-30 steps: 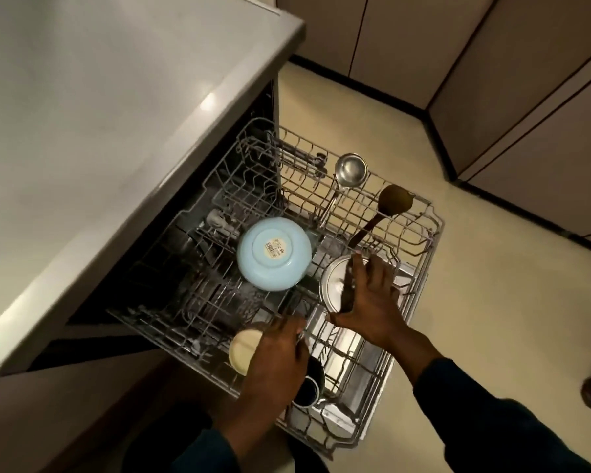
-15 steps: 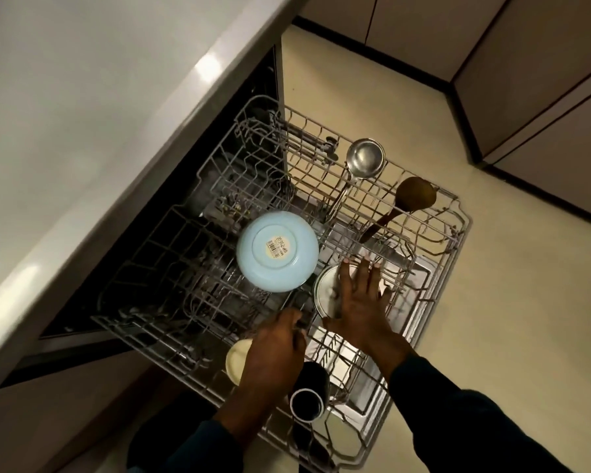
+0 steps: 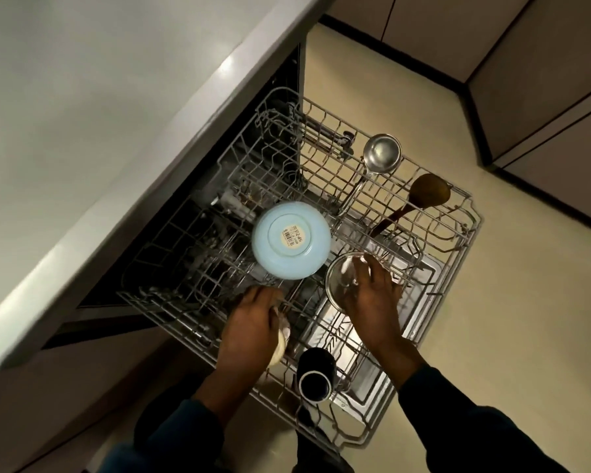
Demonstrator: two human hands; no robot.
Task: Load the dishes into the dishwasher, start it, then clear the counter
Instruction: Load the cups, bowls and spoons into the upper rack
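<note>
The dishwasher's wire rack (image 3: 458, 268) is pulled out over the open door. A light blue bowl (image 3: 291, 240) sits upside down in its middle, sticker up. My right hand (image 3: 372, 302) rests with spread fingers on a clear glass bowl (image 3: 338, 278) just right of the blue one. My left hand (image 3: 249, 332) curls over a cream cup (image 3: 280, 346) at the rack's near edge, hiding most of it. A black cup (image 3: 316, 373) lies on its side between my wrists. A steel ladle (image 3: 382, 153) and a wooden spoon (image 3: 430, 195) stand at the far right side.
The grey counter (image 3: 116, 114) overhangs the dishwasher on the left. Beige floor (image 3: 492, 336) spreads to the right, bordered by brown cabinet doors (image 3: 543, 80) at the top right. The rack's left half holds only bare tines.
My left hand has shifted forward over the cream cup, covering it. My right hand has slid a little toward me on the glass bowl. The black cup now lies uncovered.
</note>
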